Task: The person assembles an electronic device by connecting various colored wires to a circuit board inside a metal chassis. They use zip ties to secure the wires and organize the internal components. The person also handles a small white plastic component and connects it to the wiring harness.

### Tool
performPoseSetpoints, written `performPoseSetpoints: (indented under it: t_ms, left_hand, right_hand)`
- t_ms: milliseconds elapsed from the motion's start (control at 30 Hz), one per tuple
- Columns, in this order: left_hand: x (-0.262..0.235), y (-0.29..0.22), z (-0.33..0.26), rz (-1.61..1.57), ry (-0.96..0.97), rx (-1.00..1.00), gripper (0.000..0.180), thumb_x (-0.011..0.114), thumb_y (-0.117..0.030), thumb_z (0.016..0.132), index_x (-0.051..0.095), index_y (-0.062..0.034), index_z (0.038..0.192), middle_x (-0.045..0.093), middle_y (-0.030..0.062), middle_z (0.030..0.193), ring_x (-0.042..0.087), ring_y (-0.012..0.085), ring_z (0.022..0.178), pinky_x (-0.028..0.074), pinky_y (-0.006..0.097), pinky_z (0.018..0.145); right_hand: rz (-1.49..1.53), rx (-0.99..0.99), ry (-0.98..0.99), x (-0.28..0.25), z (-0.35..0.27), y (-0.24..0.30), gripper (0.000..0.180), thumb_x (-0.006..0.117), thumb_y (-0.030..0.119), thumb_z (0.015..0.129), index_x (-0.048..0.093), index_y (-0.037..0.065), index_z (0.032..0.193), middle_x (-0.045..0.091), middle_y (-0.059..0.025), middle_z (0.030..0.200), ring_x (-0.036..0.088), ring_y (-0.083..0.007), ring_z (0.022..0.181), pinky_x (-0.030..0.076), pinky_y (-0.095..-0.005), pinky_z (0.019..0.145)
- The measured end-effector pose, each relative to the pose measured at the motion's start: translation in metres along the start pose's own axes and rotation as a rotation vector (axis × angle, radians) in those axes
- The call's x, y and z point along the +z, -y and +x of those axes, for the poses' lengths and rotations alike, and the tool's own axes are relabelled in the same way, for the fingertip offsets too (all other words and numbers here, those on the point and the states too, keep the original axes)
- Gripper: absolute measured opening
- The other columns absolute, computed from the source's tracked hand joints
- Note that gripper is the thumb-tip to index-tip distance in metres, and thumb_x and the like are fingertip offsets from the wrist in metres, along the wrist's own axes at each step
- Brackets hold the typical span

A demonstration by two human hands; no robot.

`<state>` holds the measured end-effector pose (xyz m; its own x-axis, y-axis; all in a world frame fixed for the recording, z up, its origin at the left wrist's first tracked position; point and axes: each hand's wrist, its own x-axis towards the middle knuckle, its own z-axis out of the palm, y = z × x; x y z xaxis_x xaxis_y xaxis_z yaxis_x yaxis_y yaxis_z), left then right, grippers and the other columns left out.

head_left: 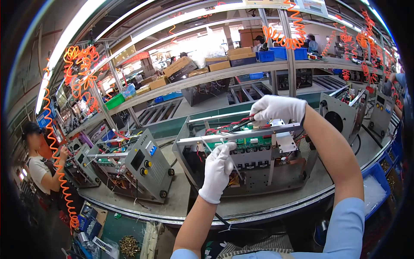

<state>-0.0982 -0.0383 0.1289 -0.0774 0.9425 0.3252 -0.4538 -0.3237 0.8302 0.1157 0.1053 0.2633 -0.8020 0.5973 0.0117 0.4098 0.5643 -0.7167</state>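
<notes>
In front of me stands an opened metal machine housing (pixel 254 177) with a green circuit board (pixel 258 141) and rows of dark parts inside. My right hand (pixel 279 108), in a white glove, is above its far top rail, fingers closed on black and red wires (pixel 242 124) that run down to the board. At the near side, my gloved left hand (pixel 218 170) is closed around thin white strips (pixel 236 166) that look like cable ties; their ends stick out past the fingers. The fingertips of that hand are close to the near top rail (pixel 194 140).
Similar machines stand at left (pixel 144 166) and right (pixel 338 112) on the curved bench. Coiled orange hoses (pixel 60 172) hang at the left, beside a person (pixel 41 159). Blue bins (pixel 374 194) line the right edge. Brass fittings (pixel 129 246) lie lower left. Cardboard boxes (pixel 179 69) fill the shelf behind.
</notes>
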Motion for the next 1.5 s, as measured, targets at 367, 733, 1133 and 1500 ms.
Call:
performPoseSetpoints:
  t_ms: [367, 733, 1133, 1500]
  left_hand:
    - [-0.003, 0.011, 0.026, -0.213, -0.032, 0.237, 0.027, 0.053, -0.021, 0.101, 0.063, -0.0002, 0.117, 0.066, 0.0023, 0.098, 0.044, 0.0027, 0.052, 0.036, 0.018, 0.046]
    - [-0.017, -0.004, 0.017, 0.615, -0.094, 0.558, 0.022, 0.054, -0.020, 0.101, 0.065, -0.0024, 0.108, 0.049, -0.0067, 0.070, 0.041, -0.0009, 0.056, 0.033, 0.014, 0.047]
    - [-0.009, 0.010, 0.023, 0.521, -0.030, 0.176, 0.023, 0.060, -0.020, 0.097, 0.068, 0.0017, 0.100, 0.056, -0.0007, 0.061, 0.035, 0.0042, 0.046, 0.028, 0.022, 0.045]
    - [0.017, 0.016, 0.019, 0.340, -0.157, 0.045, 0.021, 0.060, -0.018, 0.096, 0.069, -0.0013, 0.104, 0.069, 0.0026, 0.074, 0.036, 0.0008, 0.042, 0.025, 0.018, 0.039]
  right_hand:
    - [-0.292, 0.133, 0.035, 0.018, -0.019, -0.003, 0.052, 0.051, 0.049, 0.098, 0.071, 0.001, 0.106, 0.069, -0.0067, 0.092, 0.058, -0.0157, 0.085, 0.047, -0.0306, 0.080]
    - [-0.423, -0.135, -0.202, 0.084, 0.009, 0.031, 0.050, 0.069, 0.028, 0.081, 0.059, -0.002, 0.120, 0.067, -0.0188, 0.112, 0.065, -0.0280, 0.102, 0.049, -0.0343, 0.089]
    - [-0.009, 0.081, 0.201, 0.056, 0.009, 0.046, 0.037, 0.062, 0.021, 0.089, 0.049, 0.005, 0.119, 0.046, -0.0136, 0.109, 0.047, -0.0183, 0.097, 0.037, -0.0268, 0.081]
    - [0.040, -0.088, -0.150, 0.076, 0.008, 0.029, 0.035, 0.067, 0.028, 0.088, 0.069, -0.001, 0.107, 0.068, -0.0063, 0.086, 0.057, -0.0122, 0.067, 0.050, -0.0297, 0.061]
